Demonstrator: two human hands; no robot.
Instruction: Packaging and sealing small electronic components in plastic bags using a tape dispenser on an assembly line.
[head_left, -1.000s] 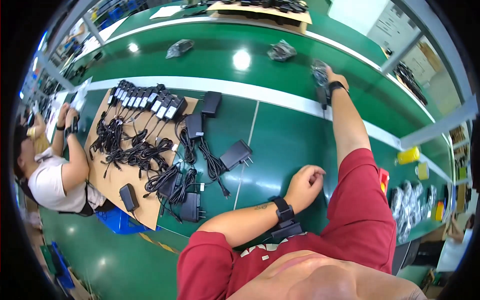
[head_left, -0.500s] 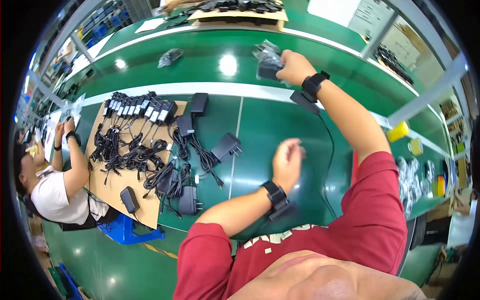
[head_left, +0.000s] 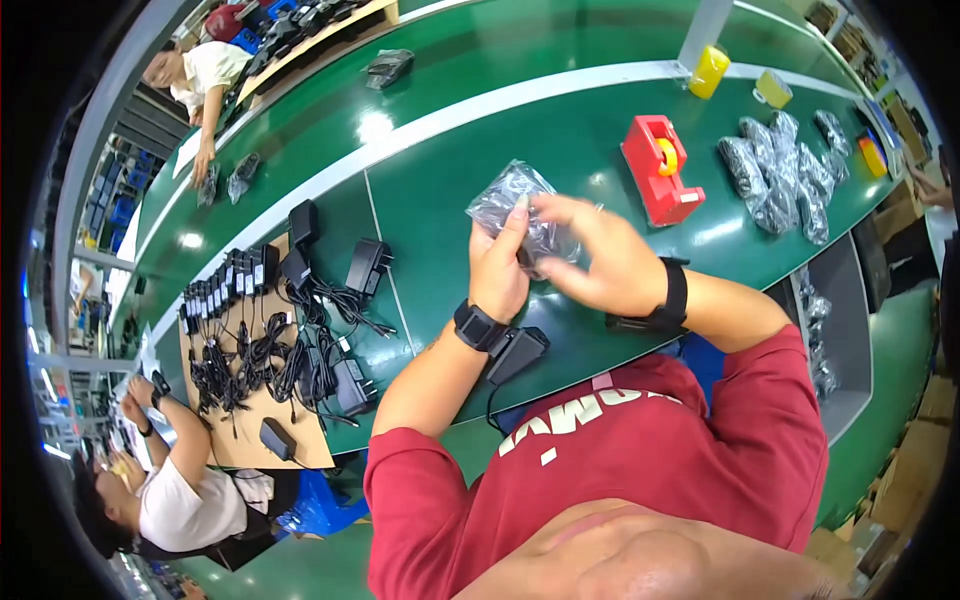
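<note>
Plastic bag [head_left: 515, 205]: clear and crinkled, with something dark inside; it is held up over the green bench [head_left: 450, 190], left of the red tape dispenser [head_left: 657, 168].
Left hand [head_left: 500, 270]: placed left of the dispenser, under the bag; fingers are closed round the bag's lower end, thumb raised along its side.
Right hand [head_left: 600, 262]: set between the left hand and the dispenser; fingertips are pinched on the bag's near edge, wrist bent inward.
Handling: the film is judged slippery, so the left grip is best kept firm while the edge is worked.
Black adapter [head_left: 515, 352]: seen below the left wrist, further from the dispenser.
Bagged pieces [head_left: 775, 170]: piled right of the dispenser.
</note>
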